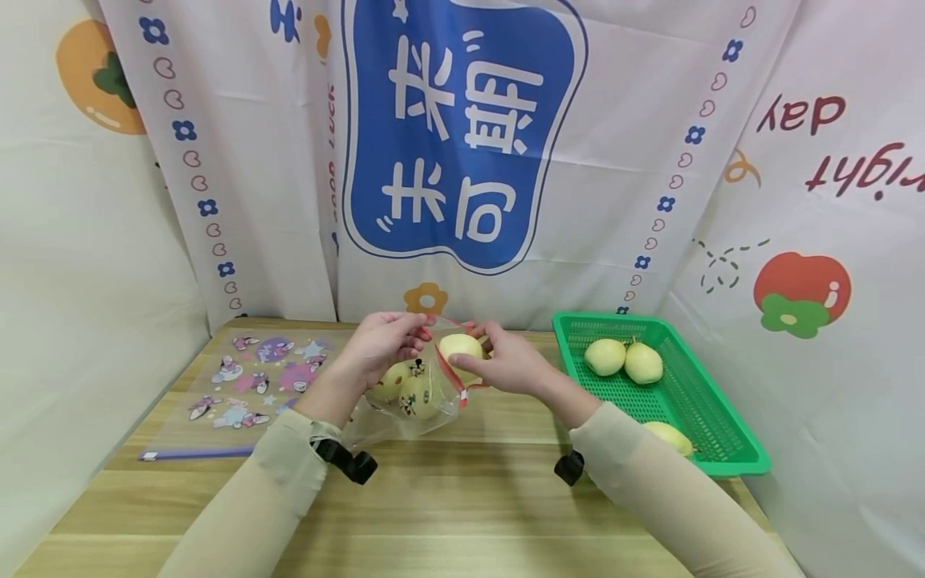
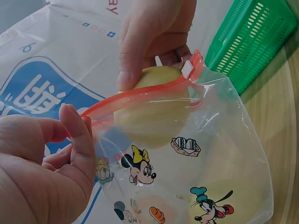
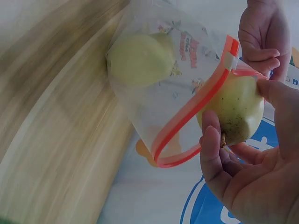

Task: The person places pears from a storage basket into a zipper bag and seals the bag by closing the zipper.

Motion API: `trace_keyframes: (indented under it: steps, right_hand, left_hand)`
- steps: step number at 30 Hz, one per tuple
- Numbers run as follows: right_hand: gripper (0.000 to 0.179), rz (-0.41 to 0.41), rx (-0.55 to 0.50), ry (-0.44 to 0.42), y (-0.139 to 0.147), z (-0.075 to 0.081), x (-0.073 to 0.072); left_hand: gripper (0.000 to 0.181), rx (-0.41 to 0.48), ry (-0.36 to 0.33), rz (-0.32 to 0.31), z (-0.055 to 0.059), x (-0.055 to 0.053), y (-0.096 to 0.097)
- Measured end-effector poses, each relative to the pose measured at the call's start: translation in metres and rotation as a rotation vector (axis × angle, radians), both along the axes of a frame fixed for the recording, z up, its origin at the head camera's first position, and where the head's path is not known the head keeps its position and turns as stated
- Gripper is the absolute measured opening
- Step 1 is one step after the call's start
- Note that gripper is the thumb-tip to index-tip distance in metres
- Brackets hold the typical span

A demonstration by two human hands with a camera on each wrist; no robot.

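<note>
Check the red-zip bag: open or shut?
Open: the bag has its red edges apart, a pear between them.

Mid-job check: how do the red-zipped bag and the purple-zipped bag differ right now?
The red-zipped bag is held open-mouthed by the left hand; the purple-zipped bag lies flat on the table.
The red-zipped bag contains pears; the purple-zipped bag shows none.
The red-zipped bag's prints include bread; the purple-zipped bag's include stars.
Both are clear plastic.

— Where's the left hand point(image 2: 49, 161)?
— Pinching the clear bag point(image 2: 182, 163) by its red rim point(image 2: 135, 92).
— And the right hand point(image 2: 156, 30)?
— Gripping a pear point(image 2: 160, 77) partly inside, a green basket point(image 2: 247, 46) beyond.
</note>
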State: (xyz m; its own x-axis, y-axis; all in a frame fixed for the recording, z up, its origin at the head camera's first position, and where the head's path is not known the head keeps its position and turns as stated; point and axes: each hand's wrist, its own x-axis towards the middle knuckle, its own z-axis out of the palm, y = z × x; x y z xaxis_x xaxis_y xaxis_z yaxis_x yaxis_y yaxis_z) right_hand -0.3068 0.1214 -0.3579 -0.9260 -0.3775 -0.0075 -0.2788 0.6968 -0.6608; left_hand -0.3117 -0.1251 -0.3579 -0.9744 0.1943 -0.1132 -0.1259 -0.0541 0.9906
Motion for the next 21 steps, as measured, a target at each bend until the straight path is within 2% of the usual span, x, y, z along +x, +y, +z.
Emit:
trace_keyframes:
  steps: [7, 13, 18, 21]
  right_hand:
    - [0.06, 0.035, -0.095, -0.048, -0.011, -0.001, 0.003]
    - [0.051, 0.158, -0.091, -0.027, -0.015, -0.007, 0.002]
    - [0.033, 0.3, -0.14, -0.018, -0.019, -0.009, 0.003]
    - [0.029, 0.335, -0.144, -0.003, -0.02, -0.006, 0.005]
  left_hand:
    - [0.036, 0.021, -0.008, 0.006, 0.0, 0.001, 0.0]
    - [0.038, 0.023, -0.003, 0.005, 0.0, 0.001, 0.001]
    - [0.04, 0.032, 0.004, 0.014, 0.0, 0.001, 0.002]
    - [0.04, 0.043, -0.003, 0.016, -0.001, 0.002, 0.001]
